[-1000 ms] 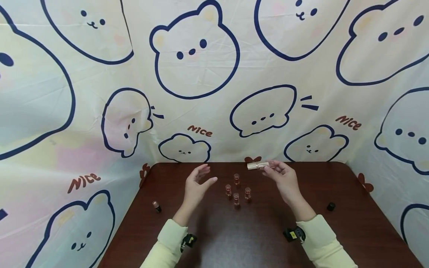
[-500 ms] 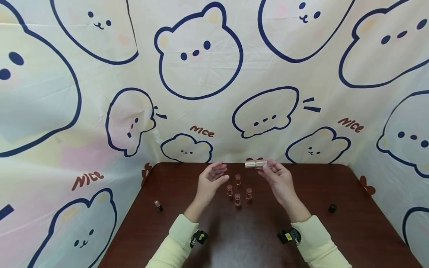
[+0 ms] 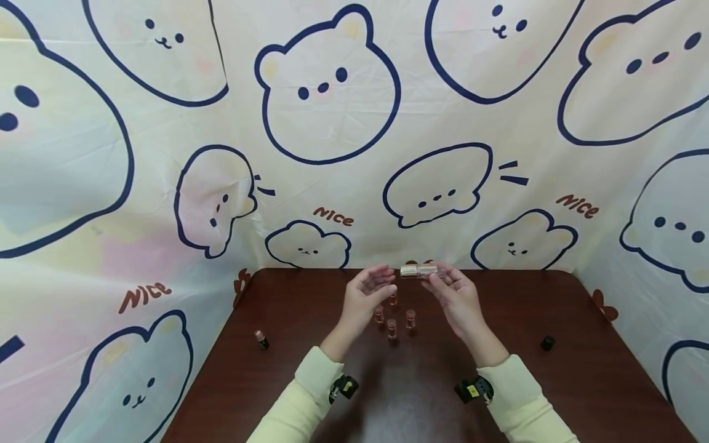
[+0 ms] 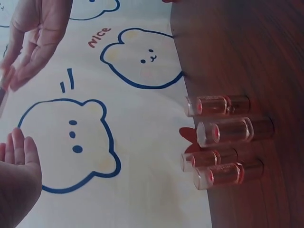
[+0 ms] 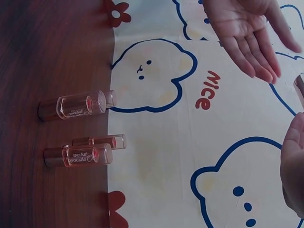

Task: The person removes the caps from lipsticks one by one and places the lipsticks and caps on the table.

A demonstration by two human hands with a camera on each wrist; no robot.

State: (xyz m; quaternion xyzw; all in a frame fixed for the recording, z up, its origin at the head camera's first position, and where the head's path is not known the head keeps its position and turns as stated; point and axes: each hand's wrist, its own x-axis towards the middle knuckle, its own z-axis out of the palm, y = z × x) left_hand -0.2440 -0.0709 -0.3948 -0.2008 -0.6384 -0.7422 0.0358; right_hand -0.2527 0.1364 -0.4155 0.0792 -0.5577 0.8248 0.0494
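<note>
In the head view my right hand (image 3: 458, 301) pinches a lipstick tube (image 3: 411, 271) between thumb and fingers, level above the far part of the table. The tube has a pale metallic end pointing left; its other end is partly hidden by the fingers. My left hand (image 3: 361, 303) is just left of that metallic end, its fingers extended and holding nothing. The right wrist view shows this left hand (image 5: 249, 40) palm in sight, fingers fairly straight. Below the hands several clear-capped, reddish lipsticks (image 3: 391, 330) stand upright in a cluster, one partly covered by the left hand.
Dark brown wooden table (image 3: 399, 387) ends at a hanging cloth (image 3: 365, 184) printed with bears. At the table's left lies a small tube with a black end and a pinkish end (image 3: 261, 339). A small black cylindrical piece (image 3: 548, 343) stands at the right.
My left hand has moved right, close to the end of the lipstick tube. My right hand has shifted slightly left, still holding the tube. The standing lipsticks have not moved.
</note>
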